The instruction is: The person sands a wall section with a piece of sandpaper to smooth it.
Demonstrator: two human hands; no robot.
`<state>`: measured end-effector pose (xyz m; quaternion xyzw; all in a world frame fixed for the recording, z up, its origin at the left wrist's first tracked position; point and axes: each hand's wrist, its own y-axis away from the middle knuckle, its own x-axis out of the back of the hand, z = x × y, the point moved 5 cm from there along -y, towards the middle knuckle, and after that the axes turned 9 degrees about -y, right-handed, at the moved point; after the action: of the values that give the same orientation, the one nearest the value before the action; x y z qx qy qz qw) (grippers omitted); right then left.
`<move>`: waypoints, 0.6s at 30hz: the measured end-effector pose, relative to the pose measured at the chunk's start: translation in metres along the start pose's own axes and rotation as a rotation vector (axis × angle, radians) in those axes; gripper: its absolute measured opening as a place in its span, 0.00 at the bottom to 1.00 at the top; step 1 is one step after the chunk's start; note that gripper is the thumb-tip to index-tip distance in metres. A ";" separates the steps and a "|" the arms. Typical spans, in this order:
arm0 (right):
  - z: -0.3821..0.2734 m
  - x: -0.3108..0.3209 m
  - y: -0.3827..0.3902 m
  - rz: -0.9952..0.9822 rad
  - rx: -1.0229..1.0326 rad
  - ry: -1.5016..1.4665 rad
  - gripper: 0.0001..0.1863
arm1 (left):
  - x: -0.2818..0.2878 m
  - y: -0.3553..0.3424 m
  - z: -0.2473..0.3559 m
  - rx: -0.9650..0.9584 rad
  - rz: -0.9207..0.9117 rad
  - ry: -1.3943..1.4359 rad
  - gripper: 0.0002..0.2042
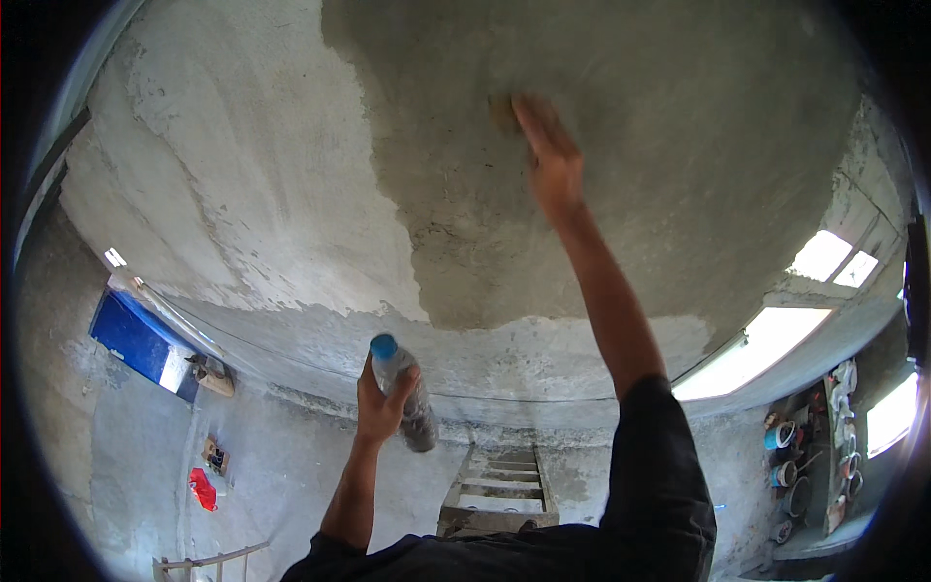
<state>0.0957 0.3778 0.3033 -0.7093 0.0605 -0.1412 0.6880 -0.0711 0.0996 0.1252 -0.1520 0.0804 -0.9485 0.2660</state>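
— Black shirt (465, 561) nearest. Where's the bottle (419, 417)?
— Tilted, with the left hand (381, 405) wrapped round it.
— And the right hand (551, 150)?
— Higher, over the darkened wall (679, 145), beside a brown piece (502, 112); its grip is too blurred to tell.

Soft, muted daylight fills a grey interior. At right, white rectangular window openings (752, 355) glare, blown out and featureless. The person's bare right hand (551, 153) is smeared by motion blur against the dark grey plaster wall (669, 184). Fisheye distortion bends straight edges; black vignetting swallows the corners.
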 end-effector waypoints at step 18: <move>0.060 -0.021 -0.040 0.120 0.202 0.347 0.30 | 0.071 0.065 -0.084 0.273 0.214 -0.313 0.17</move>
<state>0.0884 0.4431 0.3399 -0.5967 0.2057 -0.2251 0.7423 -0.1257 0.0131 0.0484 -0.2503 -0.0752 -0.8820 0.3922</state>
